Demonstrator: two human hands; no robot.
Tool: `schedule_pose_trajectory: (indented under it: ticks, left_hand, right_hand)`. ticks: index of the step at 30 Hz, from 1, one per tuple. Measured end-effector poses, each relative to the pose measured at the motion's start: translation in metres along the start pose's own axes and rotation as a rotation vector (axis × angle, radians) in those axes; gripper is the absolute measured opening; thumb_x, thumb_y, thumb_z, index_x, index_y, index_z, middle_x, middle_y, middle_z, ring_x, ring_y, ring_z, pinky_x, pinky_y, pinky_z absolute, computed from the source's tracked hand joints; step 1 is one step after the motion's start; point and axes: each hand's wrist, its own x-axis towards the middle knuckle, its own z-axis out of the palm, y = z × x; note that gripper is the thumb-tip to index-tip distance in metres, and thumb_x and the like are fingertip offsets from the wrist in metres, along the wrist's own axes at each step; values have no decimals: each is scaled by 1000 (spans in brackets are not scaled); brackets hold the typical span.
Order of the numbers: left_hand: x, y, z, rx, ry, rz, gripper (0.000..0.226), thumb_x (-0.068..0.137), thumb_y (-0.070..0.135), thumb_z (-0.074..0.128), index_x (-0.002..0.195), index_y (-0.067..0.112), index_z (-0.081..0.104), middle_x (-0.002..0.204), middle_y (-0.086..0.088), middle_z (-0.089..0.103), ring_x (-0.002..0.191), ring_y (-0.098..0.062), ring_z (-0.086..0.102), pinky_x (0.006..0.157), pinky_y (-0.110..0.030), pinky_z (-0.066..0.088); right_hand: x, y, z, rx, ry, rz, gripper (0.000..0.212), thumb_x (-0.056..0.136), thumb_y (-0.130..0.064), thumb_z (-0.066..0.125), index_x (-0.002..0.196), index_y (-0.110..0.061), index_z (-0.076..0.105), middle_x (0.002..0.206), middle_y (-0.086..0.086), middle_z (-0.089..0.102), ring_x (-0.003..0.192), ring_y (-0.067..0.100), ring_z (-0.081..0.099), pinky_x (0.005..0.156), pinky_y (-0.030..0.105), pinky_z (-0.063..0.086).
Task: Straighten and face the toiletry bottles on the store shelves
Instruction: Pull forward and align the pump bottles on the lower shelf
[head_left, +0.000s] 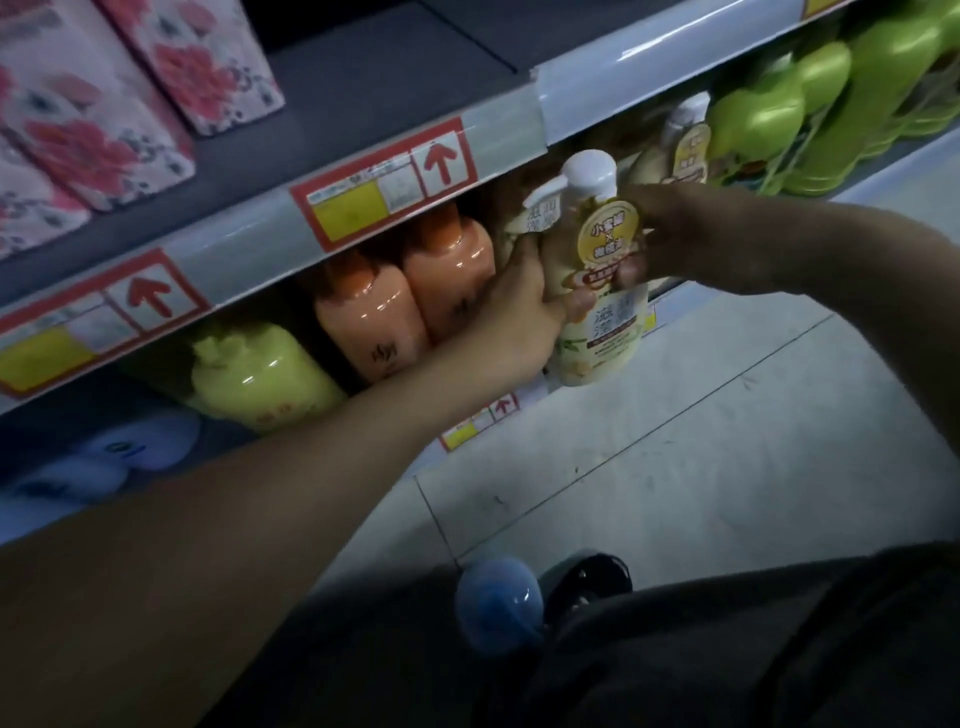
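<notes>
Turning the cream pump bottle (605, 338) label-out is the step we have in hand. Our left hand (519, 314) wraps its body from the side, thumb across the front. Our right hand (675, 234) curls round the neck, fingertips over the round hang tag (609, 240). The bottle stands roughly upright at the front of the lower shelf (467, 431), just right of the orange bottles (447, 265). In this dim view we cannot tell whether its base is down. Next, we judge, it wants setting square in line with its neighbours.

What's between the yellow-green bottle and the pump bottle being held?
Head view: two orange bottles side by side, then the left hand gripping the pump bottle.
</notes>
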Motion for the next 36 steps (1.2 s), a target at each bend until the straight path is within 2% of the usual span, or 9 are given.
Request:
schedule_pose_trajectory:
  ticks: [5, 7, 10, 12, 16, 20, 31, 33, 36]
  left_hand:
    - [44, -1, 17, 94, 91, 10, 51, 91, 22, 60, 136, 17, 37, 137, -3, 51, 129, -22, 45, 107, -45, 37]
    - [57, -4, 23, 130, 124, 40, 48, 92, 15, 58, 136, 12, 37, 134, -2, 51, 121, -14, 46, 102, -23, 39]
    - [68, -10, 28, 193, 134, 66, 45, 93, 5, 55, 135, 9, 40, 122, 1, 52, 92, 7, 40, 69, 7, 28]
    - [72, -15, 29, 231, 143, 55, 46, 93, 7, 55, 137, 12, 40, 121, 0, 55, 82, 10, 44, 68, 3, 28]
    - [82, -23, 29, 197, 191, 23, 53, 93, 13, 57, 141, 19, 35, 135, -4, 51, 121, -15, 47, 82, -13, 29]
    - [89, -25, 30, 166, 202, -17, 55, 94, 19, 55, 143, 21, 31, 137, -1, 49, 126, -16, 45, 83, -17, 30]
    - [83, -14, 31, 408, 164, -120, 68, 94, 25, 53, 149, 13, 14, 148, -17, 32, 134, -33, 36, 105, -39, 36]
    - [65, -11, 31, 434, 157, -116, 67, 92, 27, 54, 148, 16, 20, 149, -16, 32, 135, -33, 34, 110, -42, 32]
    - [12, -25, 22, 224, 148, -91, 49, 82, 13, 56, 130, 20, 46, 123, -11, 58, 113, -31, 55, 94, -46, 48]
  right_hand:
    - [22, 27, -5, -72, 148, 36, 37, 89, -4, 60, 115, -26, 47, 112, 0, 60, 111, 21, 55, 94, 36, 43]
    - [30, 35, 0, -114, 249, 55, 40, 89, -3, 61, 122, -20, 48, 108, -1, 58, 106, 22, 54, 89, 30, 39]
    - [39, 47, 11, -144, 364, 116, 45, 90, -4, 60, 131, -15, 46, 106, -2, 54, 99, 17, 49, 80, 21, 32]
    - [44, 51, 19, -132, 399, 159, 47, 91, -4, 59, 134, -17, 44, 104, -1, 52, 95, 14, 45, 72, 16, 27]
    - [54, 50, 23, -38, 465, 190, 45, 93, -3, 54, 132, -23, 45, 101, -5, 52, 94, 15, 48, 69, 14, 28]
    - [61, 46, 25, -49, 557, 231, 49, 93, -8, 57, 136, -27, 45, 104, -8, 51, 95, 11, 43, 65, 13, 26]
    - [56, 27, 25, -164, 502, 396, 58, 92, -17, 59, 141, -11, 29, 132, 20, 54, 118, 37, 52, 77, 28, 34]
    - [47, 21, 20, -262, 463, 495, 56, 90, -17, 61, 137, -3, 35, 133, 26, 51, 122, 40, 49, 91, 36, 40]
    - [31, 5, 24, -438, 353, 503, 39, 88, -19, 61, 122, -1, 58, 128, 27, 54, 120, 40, 51, 95, 37, 42]
